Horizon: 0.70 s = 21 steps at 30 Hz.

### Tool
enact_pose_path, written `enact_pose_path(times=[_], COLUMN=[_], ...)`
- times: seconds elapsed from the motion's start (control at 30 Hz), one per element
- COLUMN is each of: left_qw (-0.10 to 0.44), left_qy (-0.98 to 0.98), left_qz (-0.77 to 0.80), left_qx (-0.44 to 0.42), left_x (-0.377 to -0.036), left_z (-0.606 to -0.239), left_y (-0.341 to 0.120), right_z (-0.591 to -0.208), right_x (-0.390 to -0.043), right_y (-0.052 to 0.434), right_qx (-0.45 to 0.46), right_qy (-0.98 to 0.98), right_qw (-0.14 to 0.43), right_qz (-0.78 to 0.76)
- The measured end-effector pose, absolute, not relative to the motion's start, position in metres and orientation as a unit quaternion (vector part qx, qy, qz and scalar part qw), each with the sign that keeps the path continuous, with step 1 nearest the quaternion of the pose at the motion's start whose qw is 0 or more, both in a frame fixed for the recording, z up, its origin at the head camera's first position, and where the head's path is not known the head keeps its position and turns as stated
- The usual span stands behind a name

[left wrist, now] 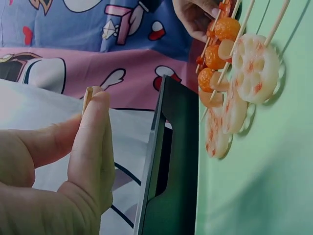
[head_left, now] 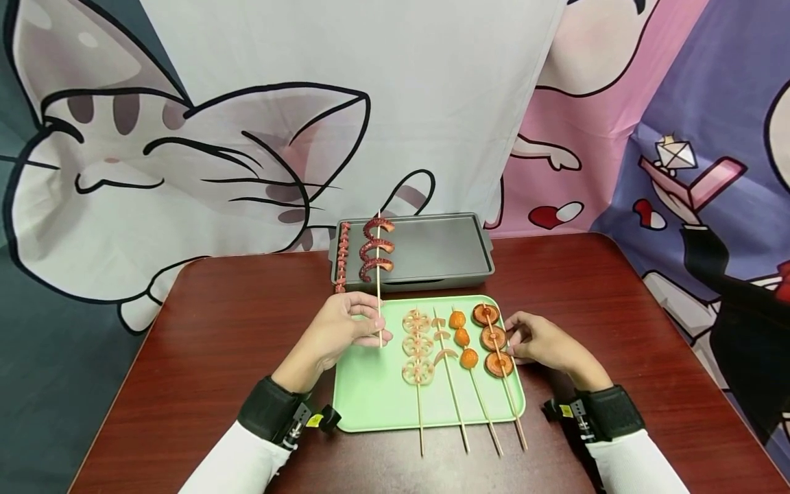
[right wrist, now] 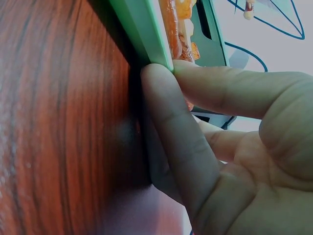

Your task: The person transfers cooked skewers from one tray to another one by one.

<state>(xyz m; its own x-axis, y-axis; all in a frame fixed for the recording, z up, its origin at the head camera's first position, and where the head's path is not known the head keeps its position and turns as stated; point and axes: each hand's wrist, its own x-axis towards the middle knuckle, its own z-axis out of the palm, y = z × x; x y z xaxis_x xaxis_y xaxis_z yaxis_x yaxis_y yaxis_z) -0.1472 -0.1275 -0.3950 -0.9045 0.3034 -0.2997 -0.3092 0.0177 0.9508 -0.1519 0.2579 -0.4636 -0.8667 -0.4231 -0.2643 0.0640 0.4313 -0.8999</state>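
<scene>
Left hand (head_left: 336, 334) grip pinching upright spiral sausage skewer (head_left: 377, 249), dark red coils, right hand (head_left: 543, 343) grip pinching green tray (head_left: 370, 391) edge

Tray (head_left: 370, 405): pale mint green. Table (head_left: 216, 343): reddish-brown wood grain. Grill pan (head_left: 444, 247): dark grey. Spiral sausage (head_left: 376, 250): dark red (on a pale wooden stick). Lotus slices (head_left: 417, 343): cream, pink-flecked. Balls (head_left: 463, 337): orange. Backdrop (head_left: 185, 137): cartoon cats, white, pink, purple. Sleeves (head_left: 237, 466): white.
</scene>
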Motion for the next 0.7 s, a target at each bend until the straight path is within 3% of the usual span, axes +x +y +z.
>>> enact_pose_path(times=[0.7], left_qw=[0.263], left_qy=[0.703], left_qz=[0.657], left_qx=[0.064], left_x=[-0.114], left_z=[-0.4], left_y=[-0.129], right_z=[-0.463], right_x=[-0.152], right_y=[0.257], right_qx=[-0.111], right_qy=[0.814], right_qw=[0.235], right_qz=[-0.519])
